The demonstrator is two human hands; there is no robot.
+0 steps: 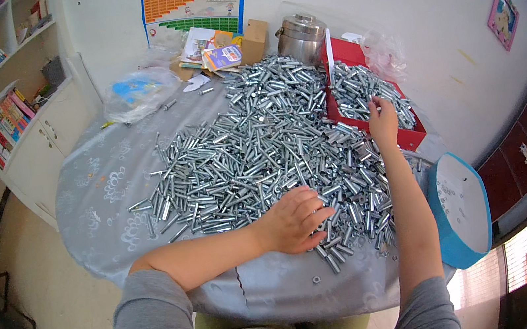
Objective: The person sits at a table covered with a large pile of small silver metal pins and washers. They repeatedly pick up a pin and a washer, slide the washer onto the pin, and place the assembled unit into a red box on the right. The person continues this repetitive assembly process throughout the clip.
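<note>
Sorting a heap of metal bolts [261, 145] spread mid-frame on the tabletop [93, 187].
Left hand [294, 219], fingers loosely apart, rests on the heap's lower edge; right hand [383, 121] is at the one red tray [410, 138] upper right, grip state unclear. Best to pick few bolts, keeping strays corralled. Bolts: hundreds, uncountable; one steel pot [301, 38].

The bolts [254, 146] were shiny silver. The tablecloth [100, 186] was grey with pale swirls. The box [406, 137] was red. The stool [461, 208] was blue and white. The sleeves [154, 318] were grey.
</note>
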